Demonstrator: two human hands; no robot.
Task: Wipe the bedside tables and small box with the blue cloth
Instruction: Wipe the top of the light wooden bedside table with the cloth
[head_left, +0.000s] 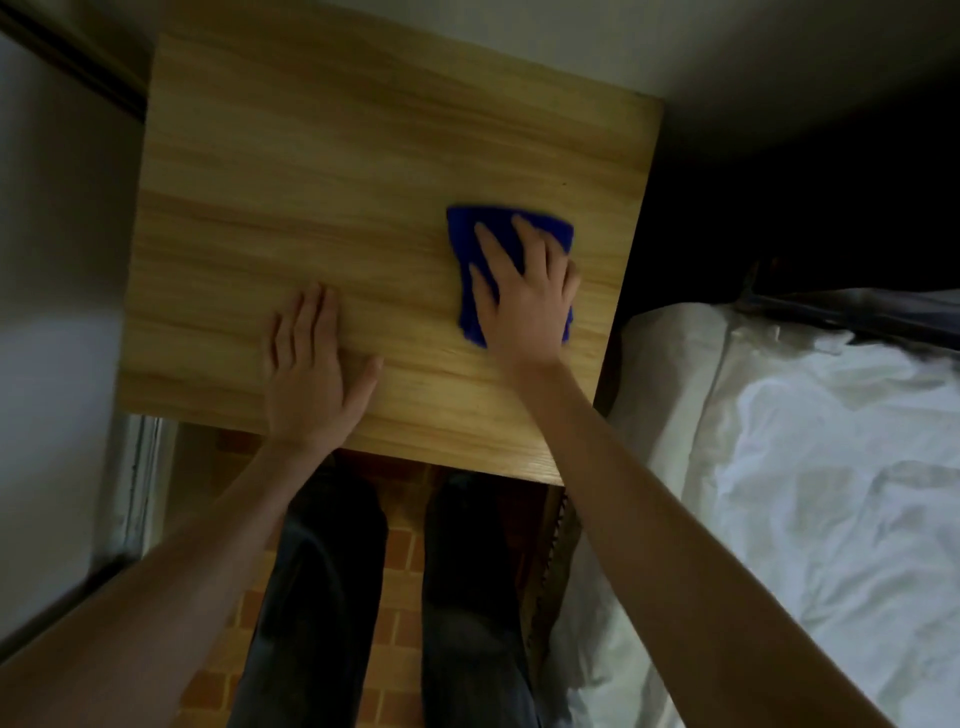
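A light wooden bedside table (311, 197) fills the upper middle of the head view, seen from above. The blue cloth (470, 228) lies flat on its right part, near the right edge. My right hand (524, 291) presses down on the cloth with fingers spread, covering most of it. My left hand (311, 374) rests flat on the bare wood near the front edge, fingers together, holding nothing. No small box is in view.
A bed with white sheets (831, 467) stands close to the table's right side. A pale wall or door (52, 260) runs along the left. My legs in dark trousers (322, 597) stand on a brick-patterned floor (400, 571) below the table's front edge.
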